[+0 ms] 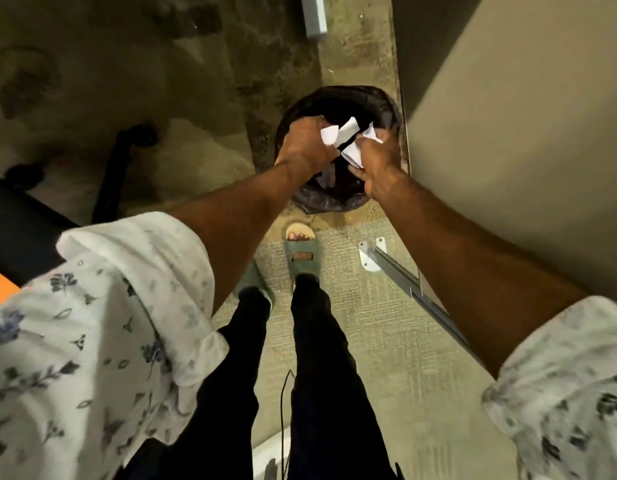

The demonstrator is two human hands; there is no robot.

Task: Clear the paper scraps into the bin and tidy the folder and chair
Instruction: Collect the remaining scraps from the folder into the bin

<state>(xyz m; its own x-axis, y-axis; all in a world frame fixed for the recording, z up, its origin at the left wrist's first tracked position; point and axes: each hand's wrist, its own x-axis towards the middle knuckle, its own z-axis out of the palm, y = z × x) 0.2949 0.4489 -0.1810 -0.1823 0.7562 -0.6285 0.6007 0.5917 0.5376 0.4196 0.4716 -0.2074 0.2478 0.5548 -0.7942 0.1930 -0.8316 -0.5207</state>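
Near the frame's centre top, my left hand (305,143) and right hand (378,164) grip white paper scraps (341,136) together over the black-lined bin (334,199); my sandalled foot (301,251) stands just below it.

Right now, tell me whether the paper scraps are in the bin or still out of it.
Out. The paper scraps are clutched between the left hand and right hand, directly above the open mouth of the black-lined bin.
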